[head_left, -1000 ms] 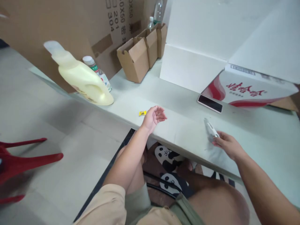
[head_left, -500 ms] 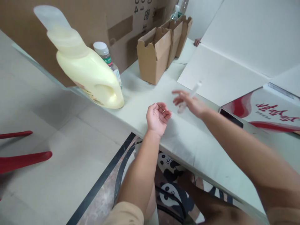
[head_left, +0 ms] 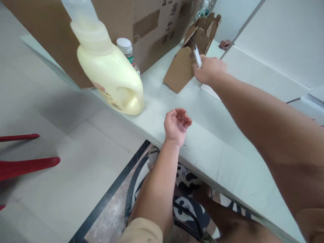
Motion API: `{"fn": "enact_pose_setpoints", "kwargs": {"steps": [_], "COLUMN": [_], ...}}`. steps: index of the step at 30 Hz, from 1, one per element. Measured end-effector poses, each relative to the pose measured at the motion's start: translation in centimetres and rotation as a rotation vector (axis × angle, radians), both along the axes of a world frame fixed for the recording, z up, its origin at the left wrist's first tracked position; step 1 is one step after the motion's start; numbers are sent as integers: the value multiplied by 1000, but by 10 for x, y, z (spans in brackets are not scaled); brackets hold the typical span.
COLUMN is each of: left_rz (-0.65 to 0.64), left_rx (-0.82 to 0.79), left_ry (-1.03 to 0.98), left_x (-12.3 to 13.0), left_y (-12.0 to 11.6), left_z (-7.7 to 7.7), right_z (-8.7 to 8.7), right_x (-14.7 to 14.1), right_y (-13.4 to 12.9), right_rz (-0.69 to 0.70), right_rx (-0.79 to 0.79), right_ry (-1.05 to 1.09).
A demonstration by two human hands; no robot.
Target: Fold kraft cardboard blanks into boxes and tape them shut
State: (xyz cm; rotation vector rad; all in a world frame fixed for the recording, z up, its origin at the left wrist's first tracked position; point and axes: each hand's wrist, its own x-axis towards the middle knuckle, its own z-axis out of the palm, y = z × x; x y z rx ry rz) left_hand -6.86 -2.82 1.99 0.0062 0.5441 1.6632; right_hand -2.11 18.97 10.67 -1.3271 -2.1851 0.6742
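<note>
My left hand (head_left: 178, 125) rests palm up near the table's front edge, fingers loosely curled and apart, with nothing in it. My right hand (head_left: 209, 69) reaches to the back, its fingers closed around a slim white pen-like tool (head_left: 197, 57) with a thin pointed tip; its exact kind is unclear. The same hand is against the nearest small open cardboard box (head_left: 179, 70), which stands tilted. Whether the hidden fingers also grip the box, I cannot tell. Behind it are more such cardboard boxes (head_left: 204, 25), partly covered by the hand and the near box.
A pale yellow jug (head_left: 111, 72) stands left on the table (head_left: 202, 135), beside a white-capped bottle (head_left: 125, 47). A large carton (head_left: 149, 44) lines the back. Another person's hand (head_left: 224, 44) shows at the white board (head_left: 268, 71). Red legs (head_left: 30, 165) stand on the floor.
My right hand has moved up and away to the cardboard boxes with the white tool. The near box has tipped over to one side. My left hand keeps its pose; the view has shifted.
</note>
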Motion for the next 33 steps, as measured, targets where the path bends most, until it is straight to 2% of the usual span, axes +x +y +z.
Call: {"fn": "enact_pose_setpoints", "kwargs": {"steps": [3,6,8,10,11,13,15,18,20,25,27,30,33], "left_rz": [-7,66,180,323,385,428,307,-33,-188,-335,-343,-304,-217], "left_rx": [-4,0,9,10,16,79,238,523,626,652,651,737,738], "left_ry": [23,120,230,377,460,620,732,789,804,837,895,1086,1239], "left_x": [1,5,8,13,15,22,32,54,71,97,99,97,97], "left_y": [-2,-2,-1,0,0,-1,-5,-12,-13,-7,-5,-2,3], "left_z": [1,-2,-6,-10,-11,-11,-6,2,6,1,-3,-9,-19], "right_z": [-4,-3,-2,-4,-6,-14,-26,-48,-62,-85,-90,-98,-105], "right_x": [45,93,128,165,185,224,259,294,303,304,304,305,308], "right_y": [-5,-35,-71,-115,-139,-185,-222,-257,-266,-266,-262,-257,-254], "right_rz": [-100,-109,-160,-259,-345,-458,-546,-667,-687,-673,-662,-566,-510], "right_rx": [152,267,326,324,348,367,374,280,203,104,149,234,270], "right_ry": [-262,-137,-44,-2,97,245,284,281,369,745,905,1123,1119]}}
